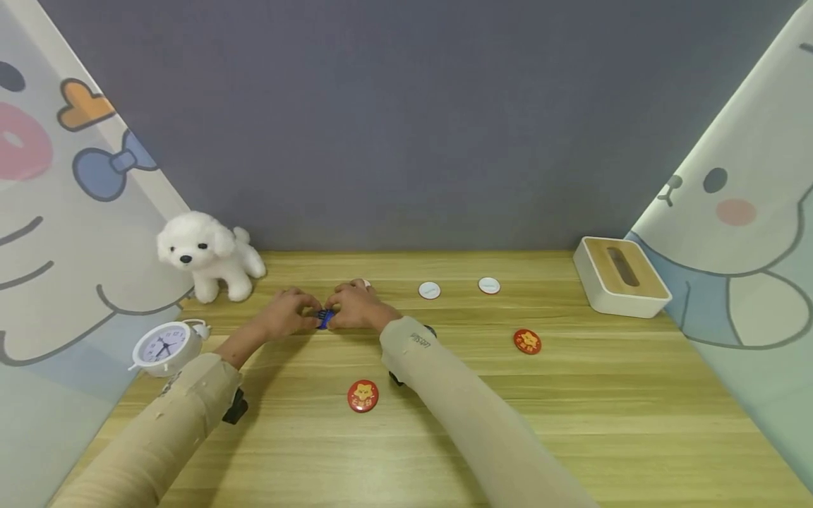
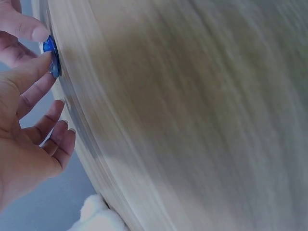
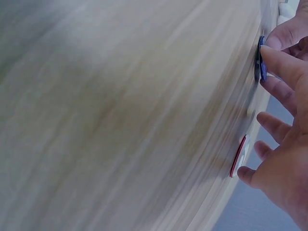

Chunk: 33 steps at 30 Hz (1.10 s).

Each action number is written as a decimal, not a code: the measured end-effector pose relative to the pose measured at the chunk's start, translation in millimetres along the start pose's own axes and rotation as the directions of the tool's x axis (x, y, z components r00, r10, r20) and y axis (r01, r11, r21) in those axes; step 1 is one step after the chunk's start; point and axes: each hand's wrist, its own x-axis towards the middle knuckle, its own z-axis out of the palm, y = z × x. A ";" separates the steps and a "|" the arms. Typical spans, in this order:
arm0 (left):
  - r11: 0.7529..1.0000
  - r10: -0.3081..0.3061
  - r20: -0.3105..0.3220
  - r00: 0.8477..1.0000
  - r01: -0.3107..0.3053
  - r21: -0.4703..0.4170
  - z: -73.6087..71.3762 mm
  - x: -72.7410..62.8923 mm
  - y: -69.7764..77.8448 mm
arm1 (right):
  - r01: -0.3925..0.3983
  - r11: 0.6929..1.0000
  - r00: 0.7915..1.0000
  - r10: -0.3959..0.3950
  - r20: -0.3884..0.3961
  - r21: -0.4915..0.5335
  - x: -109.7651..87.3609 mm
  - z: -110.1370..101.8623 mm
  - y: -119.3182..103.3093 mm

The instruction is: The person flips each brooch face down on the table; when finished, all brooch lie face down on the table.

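Observation:
A small round blue badge (image 1: 324, 319) is pinched between both hands, close over the wooden table (image 1: 457, 409). My left hand (image 1: 288, 315) holds its left edge with thumb and forefinger. On the opposite edge my right hand (image 1: 358, 307) grips it the same way. In the left wrist view the badge (image 2: 55, 60) stands at a slant, its face partly hidden by the thumbs. The other fingers of each hand are spread away from it. Near the right hand's little finger lies a white-faced badge with a red rim (image 3: 239, 156).
Two white badges (image 1: 429, 290) (image 1: 489, 285) lie toward the back. One red star badge (image 1: 363, 396) lies in front, another red badge (image 1: 527, 341) to the right. A plush dog (image 1: 216, 257) and alarm clock (image 1: 166, 348) stand left, a tissue box (image 1: 622, 276) back right.

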 end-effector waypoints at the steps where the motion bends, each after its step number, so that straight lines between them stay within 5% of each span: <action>1: 1.000 0.001 -0.002 1.000 -0.001 -0.001 0.1 0.3 -0.3 | 0.001 1.000 1.000 -0.001 -0.001 -0.003 0.7 0.0 -0.1; 20: 0.999 0.008 -0.054 0.998 -0.011 -0.048 2.2 2.7 4.4 | -0.005 0.995 0.998 0.012 -0.068 0.103 -1.4 -4.8 0.3; 33: 0.998 0.040 -0.098 0.994 -0.045 -0.052 3.4 0.7 6.0 | 0.016 0.998 0.997 -0.011 -0.072 0.068 -2.7 -6.4 3.6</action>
